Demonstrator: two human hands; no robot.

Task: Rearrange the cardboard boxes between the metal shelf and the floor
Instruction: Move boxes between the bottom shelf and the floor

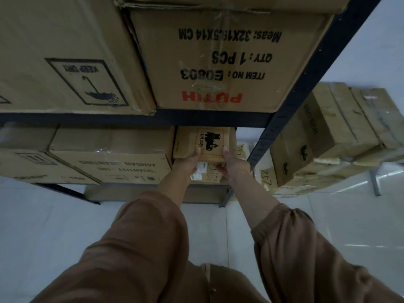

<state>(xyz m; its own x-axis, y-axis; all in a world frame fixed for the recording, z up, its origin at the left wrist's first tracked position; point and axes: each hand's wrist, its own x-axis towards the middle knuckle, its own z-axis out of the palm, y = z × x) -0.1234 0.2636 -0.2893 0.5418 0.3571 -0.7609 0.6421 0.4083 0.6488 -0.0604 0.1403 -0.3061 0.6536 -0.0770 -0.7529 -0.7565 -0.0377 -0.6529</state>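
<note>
A small cardboard box (209, 142) with a UN 3481 battery label sits at the right end of the lower level of the dark metal shelf (284, 119). My left hand (188, 164) grips its left front edge and my right hand (232, 164) grips its right front edge. It rests on another labelled box (206, 173), partly hidden by my hands. Both arms wear brown sleeves.
Large boxes fill the upper level: one marked PUTIH (218, 62), one with an umbrella sign (65, 62). A wide box (109, 156) stands left of the small one. A flat box (153, 193) lies under the shelf. Stacked boxes (328, 136) stand right of the shelf post on white floor tiles (54, 226).
</note>
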